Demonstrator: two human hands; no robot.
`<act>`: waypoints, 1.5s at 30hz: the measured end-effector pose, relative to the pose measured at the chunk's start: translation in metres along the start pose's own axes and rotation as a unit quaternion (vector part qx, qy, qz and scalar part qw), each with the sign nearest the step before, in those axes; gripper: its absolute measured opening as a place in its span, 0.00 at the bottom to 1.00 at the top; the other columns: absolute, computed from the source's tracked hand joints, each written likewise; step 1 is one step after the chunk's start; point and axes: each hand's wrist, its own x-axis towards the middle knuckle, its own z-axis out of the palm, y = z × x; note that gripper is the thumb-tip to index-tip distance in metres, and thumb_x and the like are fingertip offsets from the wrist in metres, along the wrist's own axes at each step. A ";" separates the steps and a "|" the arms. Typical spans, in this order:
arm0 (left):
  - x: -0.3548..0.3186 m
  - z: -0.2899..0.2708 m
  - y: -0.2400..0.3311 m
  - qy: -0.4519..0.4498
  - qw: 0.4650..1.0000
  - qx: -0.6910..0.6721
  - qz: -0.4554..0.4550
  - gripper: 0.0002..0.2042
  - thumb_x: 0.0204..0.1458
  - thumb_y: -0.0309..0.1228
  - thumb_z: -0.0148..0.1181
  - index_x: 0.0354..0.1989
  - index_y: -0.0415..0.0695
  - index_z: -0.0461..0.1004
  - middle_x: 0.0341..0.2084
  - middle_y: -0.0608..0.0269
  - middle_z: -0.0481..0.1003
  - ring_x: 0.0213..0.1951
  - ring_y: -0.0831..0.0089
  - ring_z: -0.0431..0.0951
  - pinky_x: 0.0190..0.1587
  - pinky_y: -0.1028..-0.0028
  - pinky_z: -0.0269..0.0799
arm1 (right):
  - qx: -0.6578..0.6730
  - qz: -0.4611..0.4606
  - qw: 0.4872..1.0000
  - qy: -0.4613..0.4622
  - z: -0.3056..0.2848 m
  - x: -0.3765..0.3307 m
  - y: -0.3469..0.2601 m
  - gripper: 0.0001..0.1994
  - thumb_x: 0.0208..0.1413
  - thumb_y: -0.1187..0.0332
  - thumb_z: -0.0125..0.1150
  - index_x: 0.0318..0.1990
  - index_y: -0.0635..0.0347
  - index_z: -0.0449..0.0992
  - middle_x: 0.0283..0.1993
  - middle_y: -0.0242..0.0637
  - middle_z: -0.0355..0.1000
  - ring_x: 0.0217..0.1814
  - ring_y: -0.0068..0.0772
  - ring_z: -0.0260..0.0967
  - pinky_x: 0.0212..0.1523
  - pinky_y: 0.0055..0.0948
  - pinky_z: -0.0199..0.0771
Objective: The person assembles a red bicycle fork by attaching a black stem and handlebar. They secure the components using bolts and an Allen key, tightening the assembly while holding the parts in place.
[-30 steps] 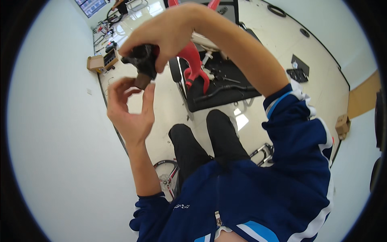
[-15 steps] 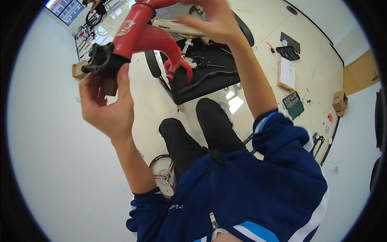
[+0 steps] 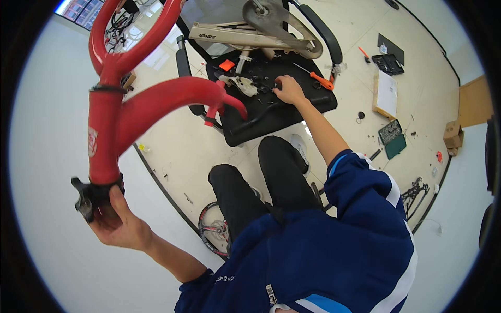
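A red bicycle frame [image 3: 104,125] is held up on the left, its fork [image 3: 138,57] uppermost and a curved tube reaching over the chair. At its lower end sits a black handlebar stem [image 3: 99,195]. My left hand [image 3: 122,227] is closed round this stem, thumb on its side; some fingers are hidden behind it. My right hand [image 3: 288,89] is down at the black chair seat [image 3: 292,120], fingers bent together among small dark parts [image 3: 263,86]. Whatever it pinches is too small to make out. An orange-handled screwdriver [image 3: 322,81] lies just right of it.
A beige bicycle frame [image 3: 224,36] with a grey round guard rests across the chair, near a whitish crumpled piece [image 3: 242,86]. On the floor to the right lie a green case [image 3: 395,146], a flat box [image 3: 385,94] and a black tool case [image 3: 389,63]. A wheel [image 3: 211,227] stands by my legs.
My right hand has come down from the upper part of the red frame to the chair seat. My left hand has moved lower and leftward, and the frame now stands more upright.
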 end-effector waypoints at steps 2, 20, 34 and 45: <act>-0.004 -0.015 -0.002 0.011 1.000 0.019 -0.003 0.20 0.51 0.19 0.64 0.52 0.28 0.68 0.43 0.47 0.75 0.40 0.63 0.80 0.43 0.68 0.82 | -0.015 -0.013 1.000 0.003 0.022 0.024 -0.012 0.23 0.49 0.62 0.67 0.53 0.57 0.73 0.49 0.46 0.72 0.56 0.49 0.68 0.57 0.41 0.70; 0.001 -0.028 -0.029 -0.022 0.999 -0.044 -0.019 0.18 0.55 0.24 0.63 0.52 0.30 0.67 0.43 0.50 0.75 0.40 0.64 0.80 0.42 0.68 0.81 | 0.157 0.152 0.968 0.126 0.038 0.061 0.029 0.16 0.50 0.62 0.69 0.38 0.66 0.77 0.33 0.45 0.78 0.38 0.45 0.77 0.42 0.38 0.75; -0.004 -0.032 -0.023 0.000 0.998 -0.054 -0.032 0.22 0.50 0.21 0.65 0.52 0.28 0.65 0.43 0.46 0.75 0.37 0.63 0.80 0.39 0.66 0.82 | -0.084 -0.029 0.996 -0.026 0.022 0.001 0.006 0.14 0.47 0.58 0.67 0.40 0.54 0.78 0.47 0.41 0.70 0.49 0.47 0.72 0.47 0.44 0.72; -0.010 -0.035 -0.025 -0.003 0.998 -0.051 -0.030 0.19 0.53 0.22 0.64 0.51 0.29 0.67 0.42 0.49 0.76 0.39 0.64 0.80 0.39 0.67 0.82 | -0.118 -0.129 0.985 0.006 -0.006 -0.050 0.003 0.18 0.46 0.62 0.65 0.46 0.55 0.76 0.47 0.38 0.70 0.53 0.43 0.66 0.51 0.40 0.65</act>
